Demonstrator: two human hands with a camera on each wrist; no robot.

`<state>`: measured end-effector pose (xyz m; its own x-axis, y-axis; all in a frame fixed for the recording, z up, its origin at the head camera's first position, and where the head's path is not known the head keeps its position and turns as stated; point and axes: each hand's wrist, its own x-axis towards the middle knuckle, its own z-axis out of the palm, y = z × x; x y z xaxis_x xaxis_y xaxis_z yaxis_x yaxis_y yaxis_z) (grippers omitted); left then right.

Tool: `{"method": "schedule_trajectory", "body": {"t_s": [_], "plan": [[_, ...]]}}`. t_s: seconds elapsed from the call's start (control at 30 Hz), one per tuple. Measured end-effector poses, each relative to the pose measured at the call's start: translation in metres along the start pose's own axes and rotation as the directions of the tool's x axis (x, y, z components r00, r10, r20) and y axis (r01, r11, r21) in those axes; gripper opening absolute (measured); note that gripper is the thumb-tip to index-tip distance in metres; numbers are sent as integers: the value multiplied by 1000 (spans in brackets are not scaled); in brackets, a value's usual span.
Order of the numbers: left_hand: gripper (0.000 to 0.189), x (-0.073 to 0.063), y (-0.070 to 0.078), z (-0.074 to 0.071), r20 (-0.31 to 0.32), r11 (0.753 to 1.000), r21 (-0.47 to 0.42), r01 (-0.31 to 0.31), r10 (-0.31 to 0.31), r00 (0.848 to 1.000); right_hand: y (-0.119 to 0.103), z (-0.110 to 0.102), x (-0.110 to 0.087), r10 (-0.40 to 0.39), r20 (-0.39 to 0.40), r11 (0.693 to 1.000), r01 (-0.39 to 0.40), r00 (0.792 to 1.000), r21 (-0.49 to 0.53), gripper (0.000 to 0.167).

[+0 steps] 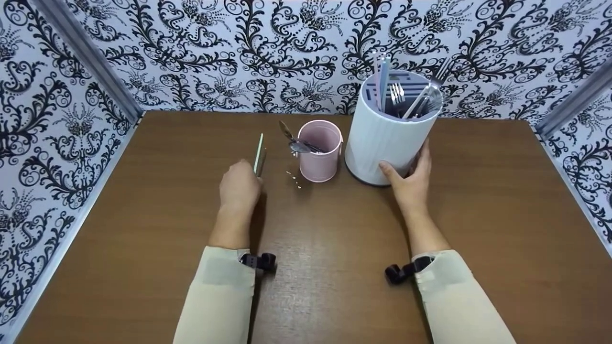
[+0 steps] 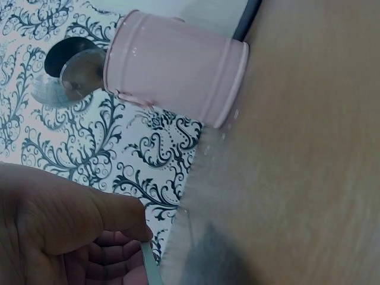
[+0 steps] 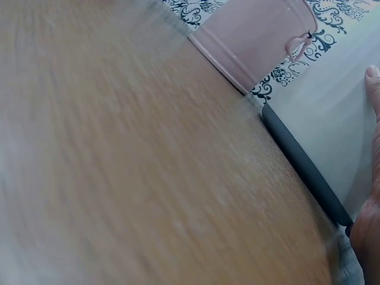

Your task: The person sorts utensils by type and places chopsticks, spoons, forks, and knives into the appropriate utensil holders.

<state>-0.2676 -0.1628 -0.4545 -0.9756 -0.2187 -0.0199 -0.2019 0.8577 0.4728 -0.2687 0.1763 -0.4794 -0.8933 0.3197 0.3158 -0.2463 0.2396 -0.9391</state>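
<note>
My left hand (image 1: pixel 240 186) pinches a thin pale green stick (image 1: pixel 259 154) between thumb and fingers, left of the pink bucket. In the left wrist view the stick (image 2: pixel 151 264) points down from the thumb; its exact kind cannot be told. My right hand (image 1: pixel 412 184) grips the low right side of a white cutlery holder (image 1: pixel 382 143), thumb on the front and fingers round the back. Forks (image 1: pixel 398 93), a pink stick and a blue stick (image 1: pixel 384 83) stand in its slotted top. Between the hands, the small pink bucket (image 1: pixel 319 167) holds spoons (image 1: pixel 300 146) leaning left.
Small white bits (image 1: pixel 295 180) lie on the brown wooden table (image 1: pixel 315 267) in front of the bucket. Black-and-white patterned walls (image 1: pixel 215 57) close off the back and sides. A black camera sits on each wrist.
</note>
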Motion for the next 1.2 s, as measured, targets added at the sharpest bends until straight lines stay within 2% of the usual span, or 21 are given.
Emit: {"method": "schedule_trajectory", "body": {"t_s": [0.17,0.4,0.5,0.77,1.03,1.2], "plan": [[22,-2,9,-7,-18,996,-93,-5,3,1000,-2,-1,-1,-7,-2,1000,7,1000,0,108],[30,-5,18,-15,-60,983,-180,-37,26,998,39,-4,14,-25,-19,999,25,999,-24,113],[27,-7,22,-17,-80,973,-227,-48,30,996,35,-3,13,-16,-19,999,16,1000,-39,112],[24,-16,35,-24,-163,937,-337,-90,36,986,-2,-2,-1,0,-10,1000,0,1000,-27,109],[24,-28,50,-34,-202,882,-447,-149,62,977,-2,-1,-1,-1,-10,1000,1,1000,-25,107],[23,-35,57,-37,-253,857,-475,-200,85,964,2,1,0,-1,-15,1000,0,1000,-22,107]]}}
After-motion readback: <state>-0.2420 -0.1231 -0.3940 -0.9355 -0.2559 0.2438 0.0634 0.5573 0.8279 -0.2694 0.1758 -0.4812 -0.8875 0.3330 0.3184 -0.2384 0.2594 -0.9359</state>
